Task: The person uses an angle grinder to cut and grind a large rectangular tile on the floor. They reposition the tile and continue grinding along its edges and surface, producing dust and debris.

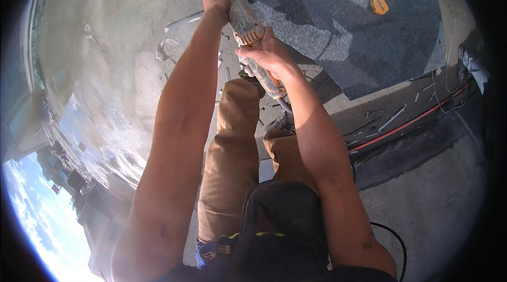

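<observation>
A dusty grey and orange angle grinder (244, 18) slants across the upper middle, its head at the far end beside the edge of a dark speckled stone slab (380, 44). Up by the head, my left hand (217, 1) is closed around the front of the tool. Around the rear handle wraps my right hand (268, 52), thumb toward the left. A dark cord (284, 104) leaves the back end of the grinder. The disc is not clearly visible from here. On the slab, off to the right, lies a yellow tape measure (379, 4).
Thin stone offcuts (392, 118) litter the concrete floor (116, 44) by the slab. A red hose or bar (409, 125) runs along the slab's near side at right. A black cable (397, 235) curls at lower right. My legs (229, 166) stand below the grinder.
</observation>
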### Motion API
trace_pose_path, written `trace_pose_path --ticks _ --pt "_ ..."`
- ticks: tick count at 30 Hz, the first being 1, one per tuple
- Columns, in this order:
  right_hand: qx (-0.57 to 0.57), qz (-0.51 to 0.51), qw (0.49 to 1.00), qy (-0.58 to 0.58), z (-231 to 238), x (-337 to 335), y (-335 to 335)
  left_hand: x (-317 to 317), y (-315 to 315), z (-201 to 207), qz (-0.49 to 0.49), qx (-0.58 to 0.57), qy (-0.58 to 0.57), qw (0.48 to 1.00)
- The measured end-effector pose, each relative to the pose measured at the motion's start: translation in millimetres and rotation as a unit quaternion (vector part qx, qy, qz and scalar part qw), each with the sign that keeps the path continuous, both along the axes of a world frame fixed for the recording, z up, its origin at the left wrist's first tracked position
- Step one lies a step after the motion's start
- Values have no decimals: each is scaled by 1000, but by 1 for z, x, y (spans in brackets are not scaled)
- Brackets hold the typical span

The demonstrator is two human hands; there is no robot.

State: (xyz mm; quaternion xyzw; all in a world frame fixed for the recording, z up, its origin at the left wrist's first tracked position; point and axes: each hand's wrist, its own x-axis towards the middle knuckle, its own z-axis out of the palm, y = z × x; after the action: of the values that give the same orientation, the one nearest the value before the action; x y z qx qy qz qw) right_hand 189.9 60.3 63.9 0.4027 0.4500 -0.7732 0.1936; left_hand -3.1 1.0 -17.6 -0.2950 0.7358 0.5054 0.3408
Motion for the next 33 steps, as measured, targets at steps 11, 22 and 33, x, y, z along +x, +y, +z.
trace_pose_path --ticks 11,22,33 --pt "74 2 997 34 -17 30 -19 26 -4 16 6 -9 -21 1000" --pt "38 4 999 9 8 41 -13 46 -2 38 15 32 -5 999" --pt "4 -35 999 11 14 35 -11 36 -4 22 -10 -4 -13 1000"
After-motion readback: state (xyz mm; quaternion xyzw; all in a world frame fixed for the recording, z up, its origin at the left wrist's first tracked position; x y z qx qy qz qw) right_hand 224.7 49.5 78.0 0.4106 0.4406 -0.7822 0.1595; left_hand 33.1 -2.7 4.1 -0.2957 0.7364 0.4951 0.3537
